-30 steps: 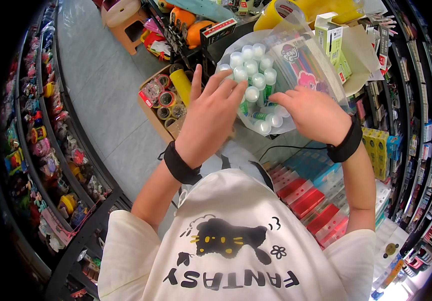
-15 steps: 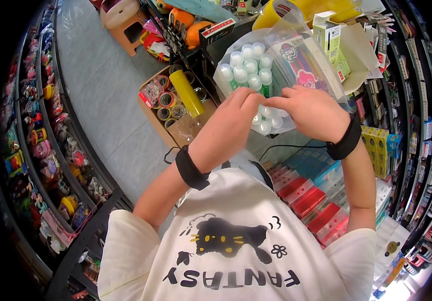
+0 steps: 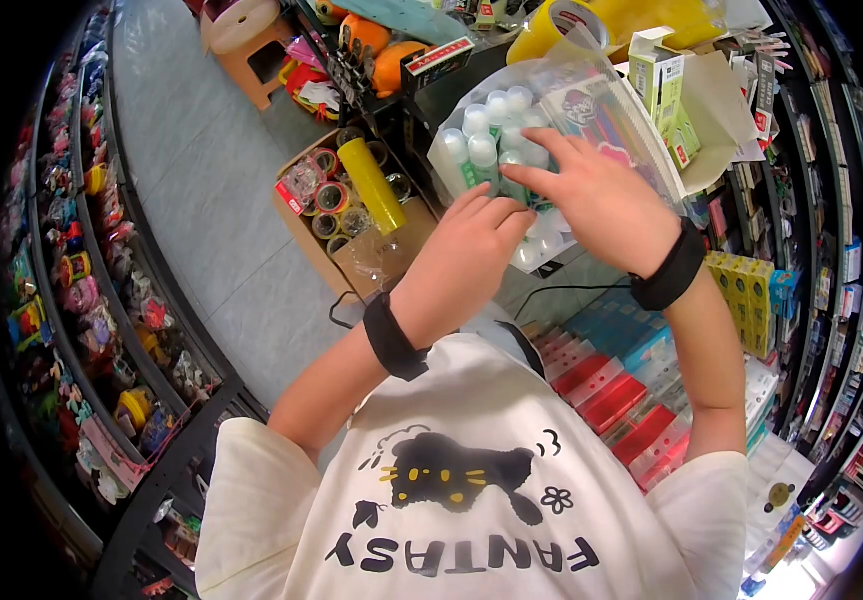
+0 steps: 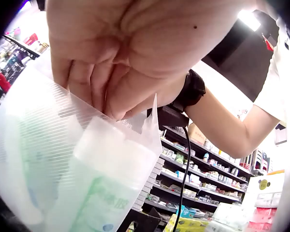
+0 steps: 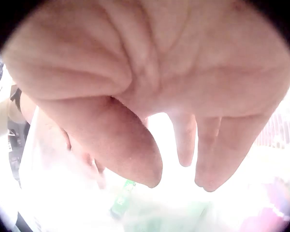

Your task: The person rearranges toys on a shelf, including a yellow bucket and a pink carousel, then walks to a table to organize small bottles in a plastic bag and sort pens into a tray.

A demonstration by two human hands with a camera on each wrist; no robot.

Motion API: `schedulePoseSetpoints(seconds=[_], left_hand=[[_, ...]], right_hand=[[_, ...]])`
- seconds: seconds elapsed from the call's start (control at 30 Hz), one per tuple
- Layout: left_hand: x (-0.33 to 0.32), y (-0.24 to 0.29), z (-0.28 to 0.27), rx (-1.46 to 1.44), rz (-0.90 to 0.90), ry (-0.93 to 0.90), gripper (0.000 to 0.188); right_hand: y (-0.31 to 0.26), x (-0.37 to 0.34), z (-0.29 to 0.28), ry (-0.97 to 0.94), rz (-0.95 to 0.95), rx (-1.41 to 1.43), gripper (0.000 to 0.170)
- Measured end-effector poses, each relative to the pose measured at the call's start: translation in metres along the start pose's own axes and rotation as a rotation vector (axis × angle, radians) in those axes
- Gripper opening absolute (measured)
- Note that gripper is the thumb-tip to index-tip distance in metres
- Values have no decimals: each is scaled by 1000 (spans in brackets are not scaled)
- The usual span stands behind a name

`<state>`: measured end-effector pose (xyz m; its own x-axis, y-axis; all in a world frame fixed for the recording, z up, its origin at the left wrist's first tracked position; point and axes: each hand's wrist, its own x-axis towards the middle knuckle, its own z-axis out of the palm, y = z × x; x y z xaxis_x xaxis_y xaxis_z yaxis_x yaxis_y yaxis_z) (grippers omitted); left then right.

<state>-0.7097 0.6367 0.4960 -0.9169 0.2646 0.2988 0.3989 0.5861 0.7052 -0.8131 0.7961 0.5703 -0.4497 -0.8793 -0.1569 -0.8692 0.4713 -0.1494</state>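
Several white-capped tubes with green labels (image 3: 481,148) stand in a translucent plastic container (image 3: 444,170). My left hand (image 3: 466,262) is at the container's near side, its fingers bent down over the rim. In the left wrist view, those fingertips dip behind the ribbed wall, close to the cap of a tube (image 4: 106,188); I cannot tell whether they grip it. Above the tubes, my right hand (image 3: 606,205) reaches in from the right with fingers spread. Thumb and fingers stand apart in the right wrist view, where strong glare washes out what lies below.
Beside the tubes sits a clear pack of coloured pencils (image 3: 591,115). To the right are green-and-white boxes (image 3: 663,85). A carton of tape rolls (image 3: 326,255) lies on the left, a yellow roll (image 3: 371,185) on top. Red-and-clear boxes (image 3: 606,395) stand low right; shelves flank both sides.
My left hand was spread over the tubes, then drew back to the container's near side with fingers bent. My right hand has shifted left over the tubes, its fingers spreading.
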Motion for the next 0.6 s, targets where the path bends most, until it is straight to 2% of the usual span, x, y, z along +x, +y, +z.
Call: schedulePoseSetpoints(seconds=[0.03,0.13,0.23,0.33,0.43,0.53,0.6], left_hand=[[0,0,0,1,0,7,24],[2,4,4,21,-19,37,26],[3,9,5,77,-42,58,27],[8,12,5,84,-73,56,28],[10,14,14,102,-85,145,28],[13,11,15,95,-28,147,31],[15,13,10,-3,-92,34,32]], right_hand=[[0,0,-3,-35,28,29,55],[1,-2,-17,-167,105,172,50],[17,-11,-9,-48,-36,193,39],[22,-17,-11,-87,12,189,36],[21,-20,-19,-181,52,230,43],[21,-19,-22,-191,0,259,34],[24,-17,-21,-188,-35,224,31]])
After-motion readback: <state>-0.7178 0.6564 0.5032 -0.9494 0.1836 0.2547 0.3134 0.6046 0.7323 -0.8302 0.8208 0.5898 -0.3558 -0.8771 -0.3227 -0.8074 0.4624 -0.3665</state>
